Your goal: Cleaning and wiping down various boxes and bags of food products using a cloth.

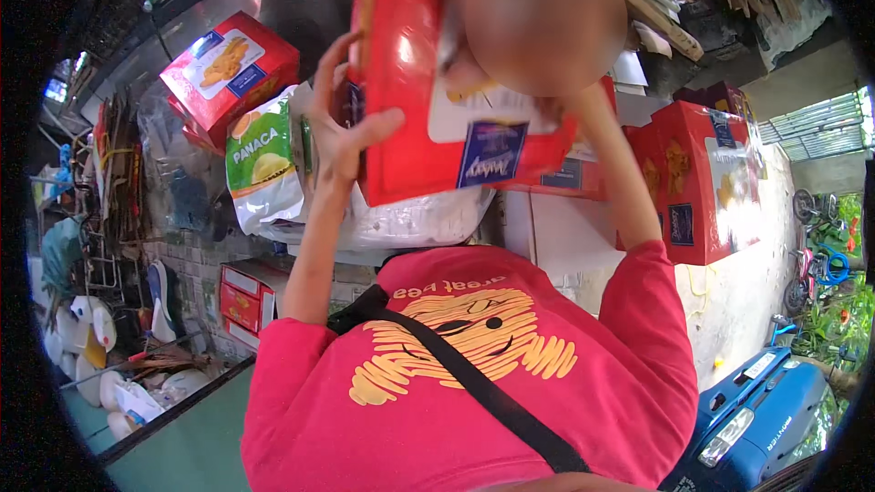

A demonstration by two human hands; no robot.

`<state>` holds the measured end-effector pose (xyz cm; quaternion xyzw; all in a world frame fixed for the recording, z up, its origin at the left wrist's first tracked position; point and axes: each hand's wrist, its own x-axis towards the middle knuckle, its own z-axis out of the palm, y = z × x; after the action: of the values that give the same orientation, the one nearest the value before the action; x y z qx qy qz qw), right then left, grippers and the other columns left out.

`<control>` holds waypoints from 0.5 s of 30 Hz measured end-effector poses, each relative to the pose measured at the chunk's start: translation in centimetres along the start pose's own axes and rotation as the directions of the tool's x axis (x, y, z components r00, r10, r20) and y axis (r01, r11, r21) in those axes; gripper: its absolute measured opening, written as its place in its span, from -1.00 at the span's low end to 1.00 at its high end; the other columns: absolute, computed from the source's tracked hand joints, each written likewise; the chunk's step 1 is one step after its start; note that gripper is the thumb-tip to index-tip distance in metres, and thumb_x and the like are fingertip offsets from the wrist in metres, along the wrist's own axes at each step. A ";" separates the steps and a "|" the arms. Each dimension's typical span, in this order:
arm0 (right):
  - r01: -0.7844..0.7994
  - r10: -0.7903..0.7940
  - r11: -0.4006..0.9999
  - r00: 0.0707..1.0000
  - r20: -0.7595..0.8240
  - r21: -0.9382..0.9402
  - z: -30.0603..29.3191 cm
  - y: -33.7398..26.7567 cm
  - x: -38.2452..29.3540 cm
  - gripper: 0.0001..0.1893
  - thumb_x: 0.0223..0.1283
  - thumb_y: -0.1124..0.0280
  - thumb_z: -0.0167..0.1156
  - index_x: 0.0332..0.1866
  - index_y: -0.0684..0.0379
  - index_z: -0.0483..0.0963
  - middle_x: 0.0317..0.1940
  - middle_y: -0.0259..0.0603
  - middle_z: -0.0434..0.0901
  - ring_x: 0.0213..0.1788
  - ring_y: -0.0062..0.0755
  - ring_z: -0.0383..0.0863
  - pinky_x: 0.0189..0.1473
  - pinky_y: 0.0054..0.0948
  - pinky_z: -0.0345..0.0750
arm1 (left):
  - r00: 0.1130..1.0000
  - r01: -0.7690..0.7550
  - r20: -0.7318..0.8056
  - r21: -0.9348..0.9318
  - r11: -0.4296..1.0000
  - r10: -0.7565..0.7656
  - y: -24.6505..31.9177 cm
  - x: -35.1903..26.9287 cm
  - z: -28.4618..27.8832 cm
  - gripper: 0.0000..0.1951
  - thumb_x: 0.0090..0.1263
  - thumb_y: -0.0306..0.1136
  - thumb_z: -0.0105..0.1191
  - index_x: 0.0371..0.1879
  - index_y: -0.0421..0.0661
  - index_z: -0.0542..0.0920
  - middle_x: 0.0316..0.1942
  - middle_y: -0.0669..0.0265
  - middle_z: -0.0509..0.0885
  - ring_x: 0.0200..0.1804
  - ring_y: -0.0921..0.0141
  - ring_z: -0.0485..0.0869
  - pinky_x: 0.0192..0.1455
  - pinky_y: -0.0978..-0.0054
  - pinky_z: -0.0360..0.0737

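A glossy red carton [403,157] with a food picture and a dark blue label is raised in front of my chest, tilted. My left hand [340,130] grips its left side, the thumb across the front face and the fingers around the edge. My right hand [547,41] is over the carton's upper right part, mostly hidden by a round blur, so its grip cannot be made out. Beneath the carton are a clear-plastic-wrapped white bundle [424,222] and a white carton [571,229]. A green and white printed pouch [263,164] stands left of my left forearm.
More red cartons [229,75] are stacked at the upper left, and others [711,184] at the right. Flattened cardboard [663,7] is piled at the top right. Plastic jugs [82,335] fill the lower left, near a green panel [184,434]. A blue vehicle [759,410] stands lower right.
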<state>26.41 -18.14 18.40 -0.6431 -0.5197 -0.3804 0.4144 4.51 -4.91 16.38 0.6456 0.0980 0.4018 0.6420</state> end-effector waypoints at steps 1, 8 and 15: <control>-0.030 0.029 0.994 0.999 -0.019 -0.104 -0.7 0.6 1.8 -0.48 -0.55 0.28 0.39 -0.20 -0.04 0.57 -0.08 -0.09 0.43 -0.01 0.00 0.37 0.04 -0.20 0.32 | 0.999 -0.006 0.042 0.027 1.000 0.005 -0.1 -0.3 0.0 -0.14 -0.25 -0.29 0.32 0.21 -0.10 0.30 -0.17 0.29 0.58 -0.12 0.45 0.56 0.00 0.53 0.45; 0.108 -0.126 0.983 0.985 0.121 0.147 0.0 -4.8 -3.3 -0.46 -0.52 0.07 0.37 -0.17 -0.24 0.56 -0.08 -0.15 0.42 0.02 -0.02 0.34 0.03 -0.02 0.26 | 1.000 0.026 0.014 0.064 0.998 -0.027 0.3 0.6 -0.8 -0.16 -0.26 -0.36 0.30 0.21 -0.07 0.32 -0.18 0.31 0.58 -0.13 0.45 0.56 -0.01 0.56 0.44; 0.100 -0.297 0.901 0.851 0.433 0.421 -0.1 -5.0 -8.5 -0.57 -0.40 0.11 0.37 -0.26 -0.04 0.58 -0.11 -0.21 0.49 0.05 0.01 0.41 -0.02 -0.06 0.39 | 0.966 -0.176 -0.168 0.136 0.975 0.198 1.4 1.9 -4.6 -0.21 -0.16 -0.47 0.24 0.22 -0.13 0.28 -0.08 0.20 0.56 -0.08 0.39 0.57 -0.02 0.49 0.51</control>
<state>20.01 -20.61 11.34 -0.5659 -0.7359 -0.1385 0.3451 2.27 -0.43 17.76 0.6505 0.1182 0.5108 0.5495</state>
